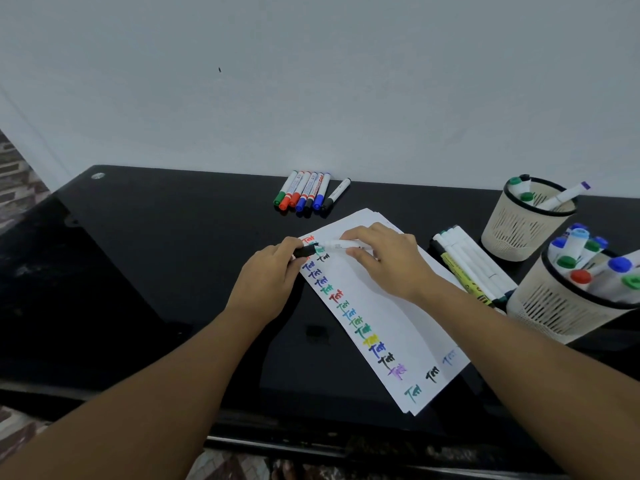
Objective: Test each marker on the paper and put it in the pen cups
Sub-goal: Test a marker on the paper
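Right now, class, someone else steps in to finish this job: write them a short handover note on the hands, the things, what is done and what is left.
Left hand grips a black cap. Right hand holds the white marker, tip at the cap, over the paper.
Done: a column of coloured test words on the paper; both pen cups, far and near, hold markers.
Left: seven markers by the wall and a bunch beside the cups.
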